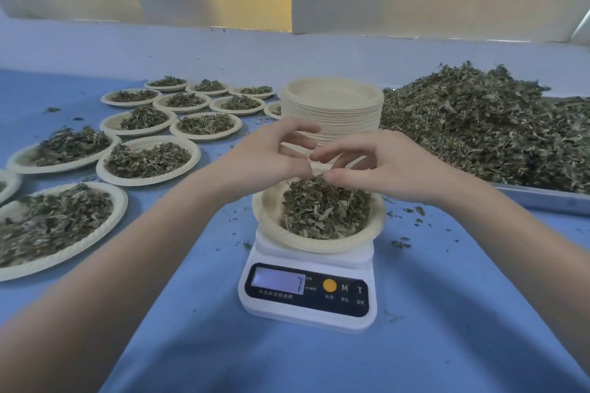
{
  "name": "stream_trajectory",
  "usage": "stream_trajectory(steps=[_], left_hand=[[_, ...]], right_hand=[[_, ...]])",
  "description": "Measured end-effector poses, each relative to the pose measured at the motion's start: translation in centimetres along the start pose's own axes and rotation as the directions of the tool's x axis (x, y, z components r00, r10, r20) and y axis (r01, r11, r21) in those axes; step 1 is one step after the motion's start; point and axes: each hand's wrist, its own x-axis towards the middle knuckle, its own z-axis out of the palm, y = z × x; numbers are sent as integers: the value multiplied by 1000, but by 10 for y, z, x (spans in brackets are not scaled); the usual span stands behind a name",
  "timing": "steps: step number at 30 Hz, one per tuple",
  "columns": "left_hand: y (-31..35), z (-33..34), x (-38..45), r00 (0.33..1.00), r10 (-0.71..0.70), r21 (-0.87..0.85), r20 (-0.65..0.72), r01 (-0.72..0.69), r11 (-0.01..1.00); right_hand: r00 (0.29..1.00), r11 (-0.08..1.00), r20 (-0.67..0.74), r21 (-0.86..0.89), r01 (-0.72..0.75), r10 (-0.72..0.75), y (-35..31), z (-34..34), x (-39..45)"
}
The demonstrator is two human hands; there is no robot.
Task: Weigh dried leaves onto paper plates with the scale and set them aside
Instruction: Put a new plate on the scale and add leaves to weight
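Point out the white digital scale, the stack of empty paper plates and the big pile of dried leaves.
white digital scale (343,309), head view, front panel.
stack of empty beige paper plates (332,96), head view, top plate.
big pile of dried green leaves (479,124), head view, middle.

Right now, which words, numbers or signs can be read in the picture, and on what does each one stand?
"7": on the display of the scale.
"M": on the scale's panel, right of the orange button.
"T": on the panel's right end.
Small print under the display and the buttons: too blurred to read.

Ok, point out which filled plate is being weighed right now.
The plate on the scale, below both hands; every other filled plate sits on the blue table to the left.
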Motion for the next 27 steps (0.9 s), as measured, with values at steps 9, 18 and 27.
stream_trajectory(steps=[9,18,27], left_hand=[[6,12,6,995,42,182,-86,-26,983],[-47,13,-15,888,-438,65,-142,450,891],[-27,-32,-27,866,-385,-296,-319,294,909]], right_hand=[[997,997,0,-15,-82,82,12,-6,-11],[926,950,215,-123,-289,309,47,-3,-43],[969,968,119,106,-229,217,6,1,-16]])
